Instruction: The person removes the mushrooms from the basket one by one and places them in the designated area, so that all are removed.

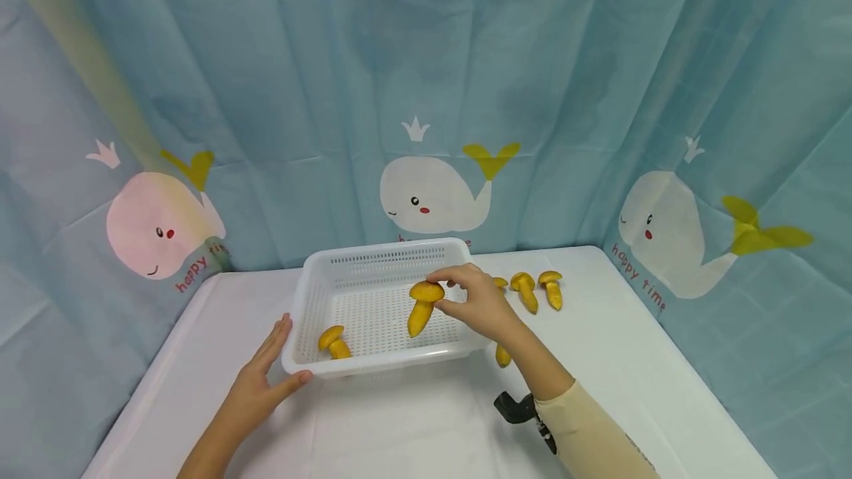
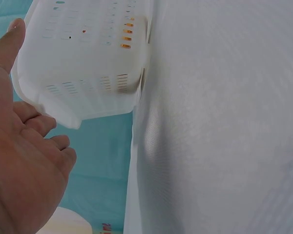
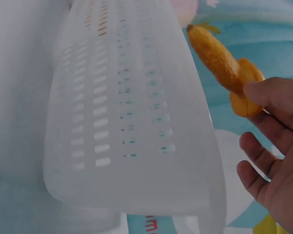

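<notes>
A yellow toy mushroom (image 1: pixel 421 316) hangs stem down over the white basket (image 1: pixel 384 369). My right hand (image 1: pixel 481 303) pinches its cap between thumb and fingers; in the right wrist view the mushroom (image 3: pixel 217 58) stands beyond the basket's rim. Inside the basket, near its front left corner, lies another mushroom (image 1: pixel 334 343). My left hand (image 1: pixel 256 386) rests at that same corner, fingers stretched along the left side and thumb by the front rim. In the left wrist view, this hand (image 2: pixel 29 151) touches the basket's rim (image 2: pixel 27 87).
Right of the basket, several more mushrooms (image 1: pixel 524 292) lie on the white table (image 1: pixel 639 361); my right hand and forearm partly cover some. A curtain (image 1: pixel 319 131) with printed whales surrounds the table's back and sides. A black strap piece (image 1: pixel 515 409) sits at my right forearm.
</notes>
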Tool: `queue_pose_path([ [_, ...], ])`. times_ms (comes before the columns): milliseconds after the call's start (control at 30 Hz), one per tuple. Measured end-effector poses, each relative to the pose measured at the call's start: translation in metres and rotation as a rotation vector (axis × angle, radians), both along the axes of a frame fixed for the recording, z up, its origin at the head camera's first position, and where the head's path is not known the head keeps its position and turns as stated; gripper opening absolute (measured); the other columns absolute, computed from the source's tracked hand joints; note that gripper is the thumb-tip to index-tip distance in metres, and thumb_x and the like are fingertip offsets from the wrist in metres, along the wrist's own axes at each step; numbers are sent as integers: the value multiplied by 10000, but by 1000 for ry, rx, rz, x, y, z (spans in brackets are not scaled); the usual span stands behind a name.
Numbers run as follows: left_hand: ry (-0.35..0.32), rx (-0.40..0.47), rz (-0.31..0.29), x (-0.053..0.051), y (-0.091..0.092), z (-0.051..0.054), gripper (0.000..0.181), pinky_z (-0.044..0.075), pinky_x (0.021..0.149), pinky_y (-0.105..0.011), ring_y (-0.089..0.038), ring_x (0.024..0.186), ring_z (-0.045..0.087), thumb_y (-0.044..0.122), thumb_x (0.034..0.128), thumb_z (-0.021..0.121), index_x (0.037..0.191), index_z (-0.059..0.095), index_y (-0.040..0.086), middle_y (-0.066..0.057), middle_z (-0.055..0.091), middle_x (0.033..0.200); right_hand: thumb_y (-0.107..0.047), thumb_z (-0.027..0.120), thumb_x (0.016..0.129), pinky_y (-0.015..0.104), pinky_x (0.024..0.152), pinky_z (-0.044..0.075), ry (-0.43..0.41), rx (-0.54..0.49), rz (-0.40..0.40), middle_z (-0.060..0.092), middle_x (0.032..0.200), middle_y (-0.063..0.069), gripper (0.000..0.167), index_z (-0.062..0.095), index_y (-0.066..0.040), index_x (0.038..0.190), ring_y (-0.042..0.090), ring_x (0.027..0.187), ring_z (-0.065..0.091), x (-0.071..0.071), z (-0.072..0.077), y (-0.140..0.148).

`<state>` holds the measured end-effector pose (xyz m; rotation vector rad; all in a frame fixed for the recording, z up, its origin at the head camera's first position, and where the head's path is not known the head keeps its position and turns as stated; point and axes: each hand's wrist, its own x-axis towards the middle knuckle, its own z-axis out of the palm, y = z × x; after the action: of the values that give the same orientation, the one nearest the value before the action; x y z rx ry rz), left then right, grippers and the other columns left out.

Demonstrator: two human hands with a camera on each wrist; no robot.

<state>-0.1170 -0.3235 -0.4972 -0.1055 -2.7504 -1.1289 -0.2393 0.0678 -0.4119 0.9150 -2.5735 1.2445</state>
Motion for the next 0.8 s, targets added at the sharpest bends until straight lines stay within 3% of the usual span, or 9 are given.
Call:
queue_pose_path([
  [200,1,1,5,-2,1,-1,1016,268,1075,-805,-394,1578,112,437,880,797,1650,145,313,15,93,1721,-199,814,891,365,869,509,-7,0,-39,687,1222,-195,382,721,-355,1226,118,1032,565,3,1,21],
  [400,-9,-2,15,0,0,0,1023,260,1078,-806,-419,1571,123,445,880,795,1651,136,311,-3,90,1723,-168,807,897,393,890,529,-21,-4,-39,678,1234,-169,380,720,-324,1233,248,1085,598,4,1,38],
  [600,-12,-1,13,0,1,2,1021,265,1075,-804,-413,1572,120,442,882,793,1651,134,310,3,86,1723,-146,821,876,392,906,542,12,-17,-75,693,1236,-141,393,732,-295,1229,123,1027,591,9,5,56],
  [800,-4,18,11,1,2,3,1016,257,1080,-806,-405,1575,113,425,876,803,1652,163,285,-4,99,1721,-159,816,880,457,966,522,-39,-28,-103,682,1237,-142,389,727,-310,1228,133,1058,580,10,4,75],
])
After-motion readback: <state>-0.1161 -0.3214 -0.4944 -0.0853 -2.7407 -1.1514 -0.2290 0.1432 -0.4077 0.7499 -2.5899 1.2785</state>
